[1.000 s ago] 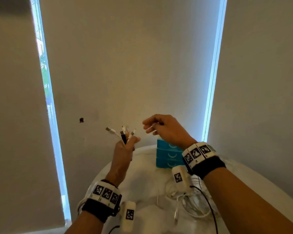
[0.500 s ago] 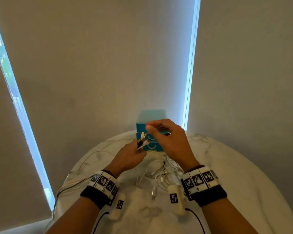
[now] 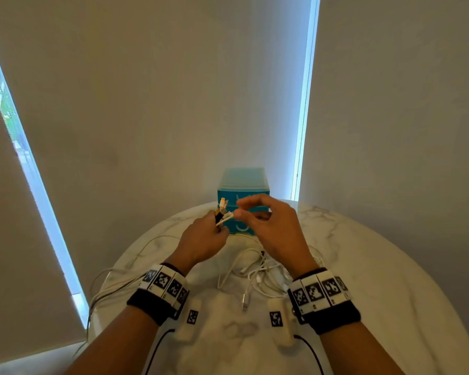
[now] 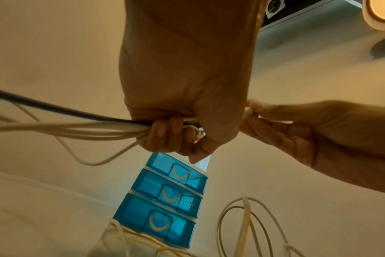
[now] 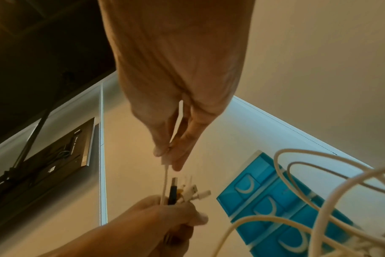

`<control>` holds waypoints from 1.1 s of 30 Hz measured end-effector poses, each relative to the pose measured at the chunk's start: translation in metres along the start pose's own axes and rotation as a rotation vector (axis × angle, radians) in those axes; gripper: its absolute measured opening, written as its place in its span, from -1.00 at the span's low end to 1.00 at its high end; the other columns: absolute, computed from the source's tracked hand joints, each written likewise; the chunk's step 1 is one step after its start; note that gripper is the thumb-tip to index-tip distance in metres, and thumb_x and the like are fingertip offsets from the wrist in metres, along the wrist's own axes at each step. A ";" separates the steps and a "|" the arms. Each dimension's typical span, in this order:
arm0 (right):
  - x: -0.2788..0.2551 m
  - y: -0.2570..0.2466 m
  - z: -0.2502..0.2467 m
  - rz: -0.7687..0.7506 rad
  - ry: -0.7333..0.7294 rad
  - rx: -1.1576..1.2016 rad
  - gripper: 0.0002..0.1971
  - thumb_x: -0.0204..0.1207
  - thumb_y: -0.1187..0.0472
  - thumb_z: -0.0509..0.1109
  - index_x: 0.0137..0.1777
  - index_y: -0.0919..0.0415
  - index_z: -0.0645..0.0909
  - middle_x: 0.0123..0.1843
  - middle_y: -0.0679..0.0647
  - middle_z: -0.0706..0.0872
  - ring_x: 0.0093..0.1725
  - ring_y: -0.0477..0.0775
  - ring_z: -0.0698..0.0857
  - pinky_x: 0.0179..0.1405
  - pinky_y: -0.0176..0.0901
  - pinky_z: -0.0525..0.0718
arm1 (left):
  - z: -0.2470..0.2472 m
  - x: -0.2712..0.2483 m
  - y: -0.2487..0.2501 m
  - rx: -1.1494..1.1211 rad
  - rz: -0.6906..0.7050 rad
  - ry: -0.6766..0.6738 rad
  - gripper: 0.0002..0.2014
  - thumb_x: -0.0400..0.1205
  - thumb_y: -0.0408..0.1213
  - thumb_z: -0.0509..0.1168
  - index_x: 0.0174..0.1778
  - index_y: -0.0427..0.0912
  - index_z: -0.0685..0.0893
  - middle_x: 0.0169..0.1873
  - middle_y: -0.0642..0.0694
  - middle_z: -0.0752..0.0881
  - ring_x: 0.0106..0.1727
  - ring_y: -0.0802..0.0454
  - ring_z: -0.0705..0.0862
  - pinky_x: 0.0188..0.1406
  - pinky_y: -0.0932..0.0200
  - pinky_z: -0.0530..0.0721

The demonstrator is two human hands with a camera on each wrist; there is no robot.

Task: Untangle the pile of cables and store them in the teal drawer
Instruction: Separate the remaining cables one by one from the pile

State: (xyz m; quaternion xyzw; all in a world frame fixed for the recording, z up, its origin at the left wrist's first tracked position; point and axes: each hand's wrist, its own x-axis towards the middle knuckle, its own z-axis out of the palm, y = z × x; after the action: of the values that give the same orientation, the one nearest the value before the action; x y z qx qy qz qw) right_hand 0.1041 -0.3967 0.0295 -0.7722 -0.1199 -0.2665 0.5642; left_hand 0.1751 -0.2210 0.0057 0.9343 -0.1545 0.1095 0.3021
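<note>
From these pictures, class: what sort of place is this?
Probably a room in a home or office: a round marble-look table, drawn roller blinds over windows, and a wall-mounted screen.

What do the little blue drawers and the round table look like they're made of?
The teal drawer unit looks like glossy, see-through plastic: light passes through its fronts, which carry pale curved handles. The table looks like polished white marble, or a marble-look surface, judging by its grey veining; which one, the pictures cannot settle.
</note>
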 end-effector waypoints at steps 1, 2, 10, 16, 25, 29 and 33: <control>0.001 0.001 0.000 0.026 0.050 0.007 -0.84 0.54 0.05 0.70 0.07 -0.02 0.84 0.05 -0.16 0.89 0.10 -0.14 0.86 0.20 -0.01 0.89 | 0.000 0.000 0.001 -0.012 0.009 0.001 -0.87 0.73 -0.06 0.30 0.12 0.01 0.60 -0.16 -0.01 0.75 -0.15 -0.05 0.73 -0.11 -0.09 0.76; 0.003 0.003 0.001 0.032 0.085 -0.025 -0.85 0.53 0.05 0.71 0.03 -0.01 0.85 0.00 -0.16 0.89 0.06 -0.17 0.85 0.19 -0.04 0.88 | 0.001 0.001 0.002 -0.018 0.027 -0.006 -0.90 0.72 -0.07 0.32 0.09 0.03 0.62 -0.18 0.01 0.75 -0.16 -0.04 0.73 -0.12 -0.09 0.73; 0.022 0.019 0.007 0.027 -0.003 -0.135 -0.77 0.53 -0.13 0.68 0.14 -0.16 0.87 0.28 -0.12 0.79 0.30 -0.12 0.75 0.28 -0.07 0.83 | 0.009 0.007 -0.002 -0.054 0.075 -0.039 -0.81 0.69 0.03 0.37 -0.12 0.04 0.75 -0.32 0.03 0.78 -0.26 0.04 0.74 -0.21 -0.05 0.72; 0.019 0.003 0.018 0.217 -0.322 -0.057 -0.44 0.80 -0.42 0.06 0.55 -0.08 0.49 0.54 0.05 0.63 0.51 0.07 0.63 0.59 0.21 0.62 | 0.017 0.010 0.005 -0.031 0.121 -0.043 -0.80 0.74 0.01 0.35 -0.13 0.04 0.76 -0.25 0.00 0.80 -0.20 0.03 0.77 -0.21 0.02 0.69; 0.007 -0.014 0.030 0.146 -0.453 -0.106 -0.48 0.91 -0.22 -0.08 0.68 0.01 0.38 0.50 -0.11 0.52 0.49 -0.14 0.51 0.65 -0.04 0.38 | 0.013 0.016 0.008 -0.008 0.209 0.014 -0.70 0.80 0.07 0.25 0.09 -0.04 0.79 -0.10 0.02 0.83 -0.11 -0.04 0.79 -0.11 -0.01 0.75; 0.012 0.005 0.005 0.208 -0.220 -0.023 -0.54 0.86 -0.24 0.13 0.55 -0.07 0.65 0.33 -0.27 0.72 0.34 -0.21 0.67 0.28 -0.30 0.61 | 0.015 0.017 0.005 -0.173 0.099 0.002 -0.89 0.68 -0.07 0.47 0.00 0.00 0.83 -0.21 0.03 0.82 -0.18 0.05 0.77 -0.23 0.11 0.63; 0.009 0.028 -0.025 0.275 -0.236 -0.054 -0.77 0.77 0.35 0.36 0.20 0.14 0.83 0.13 0.01 0.90 0.19 0.09 0.87 0.18 -0.07 0.87 | 0.022 0.021 -0.006 -0.674 -0.059 0.036 -0.87 0.63 -0.22 0.57 0.08 -0.05 0.89 -0.42 0.20 0.80 -0.42 0.31 0.71 -0.43 0.33 0.58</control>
State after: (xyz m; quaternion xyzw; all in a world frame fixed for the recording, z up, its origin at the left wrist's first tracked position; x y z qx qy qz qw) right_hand 0.1183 -0.4308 0.0173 -0.8221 -0.0716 -0.0976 0.5563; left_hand 0.1992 -0.2341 -0.0090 0.7839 -0.1497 0.0599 0.5996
